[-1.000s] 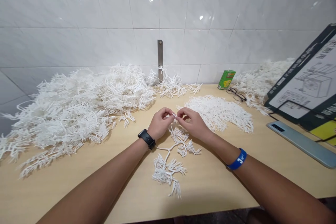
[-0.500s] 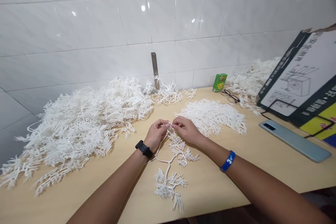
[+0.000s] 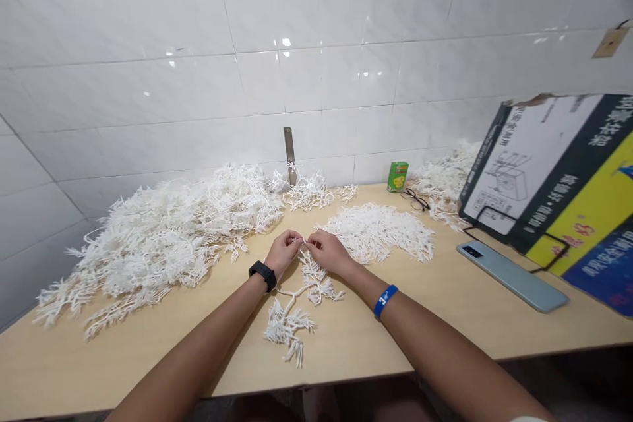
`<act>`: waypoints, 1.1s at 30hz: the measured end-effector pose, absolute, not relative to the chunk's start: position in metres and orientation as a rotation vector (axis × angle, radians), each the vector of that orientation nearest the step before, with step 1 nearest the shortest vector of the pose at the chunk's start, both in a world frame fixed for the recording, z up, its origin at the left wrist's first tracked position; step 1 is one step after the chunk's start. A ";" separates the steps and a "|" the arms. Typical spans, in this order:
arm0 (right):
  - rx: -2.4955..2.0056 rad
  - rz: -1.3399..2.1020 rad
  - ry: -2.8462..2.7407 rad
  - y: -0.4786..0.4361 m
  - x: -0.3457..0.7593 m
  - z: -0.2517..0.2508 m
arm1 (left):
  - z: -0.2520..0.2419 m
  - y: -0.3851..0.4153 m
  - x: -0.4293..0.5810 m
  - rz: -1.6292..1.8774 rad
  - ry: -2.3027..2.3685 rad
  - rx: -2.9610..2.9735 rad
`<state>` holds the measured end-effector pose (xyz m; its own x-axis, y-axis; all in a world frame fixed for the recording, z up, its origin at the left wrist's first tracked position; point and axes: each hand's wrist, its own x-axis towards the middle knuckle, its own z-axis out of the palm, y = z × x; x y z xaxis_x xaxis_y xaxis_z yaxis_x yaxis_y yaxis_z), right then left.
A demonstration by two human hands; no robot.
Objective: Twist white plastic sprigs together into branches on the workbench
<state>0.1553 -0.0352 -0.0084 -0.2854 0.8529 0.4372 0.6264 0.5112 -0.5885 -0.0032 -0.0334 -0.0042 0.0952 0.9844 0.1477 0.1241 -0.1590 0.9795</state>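
Note:
A white branching plastic sprig (image 3: 289, 323) lies on the table below my hands, its stem running up to my fingertips. My left hand (image 3: 283, 252), with a black watch at the wrist, pinches the upper end of the sprig. Close beside it, my right hand (image 3: 327, 250), above a blue wristband, has thumb and fingers closed on the same piece. The exact spot between the fingertips is too small to make out. Just beyond my right hand spreads a flat heap of short white pieces (image 3: 380, 231).
A large pile of white sprigs (image 3: 173, 231) covers the table's left. Against the tiled wall stands a metal strip (image 3: 289, 151). To the right are a green box (image 3: 398, 177), glasses (image 3: 415, 199), a phone (image 3: 514, 278) and a printed carton (image 3: 548, 178) with a black wire frame.
The camera view has tilted up and shifted right, so the things appear further left. My hands remain together at the sprig, with a slight gap now between the fingertips.

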 end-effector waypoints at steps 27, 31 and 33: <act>-1.280 0.262 -2.136 -0.040 0.161 0.006 | -0.008 -0.032 -0.001 1.144 1.429 1.870; -1.281 0.296 -2.138 -0.038 0.156 0.005 | -0.009 -0.033 -0.002 1.140 1.451 1.864; -1.266 0.312 -2.126 -0.037 0.154 0.003 | -0.008 -0.034 -0.001 1.159 1.465 1.863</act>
<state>0.1538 -0.0375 0.0031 -0.3347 0.8531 0.4001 0.7022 0.5090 -0.4979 -0.0015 -0.0341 -0.0081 0.0598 0.9475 0.3143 0.5236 -0.2978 0.7982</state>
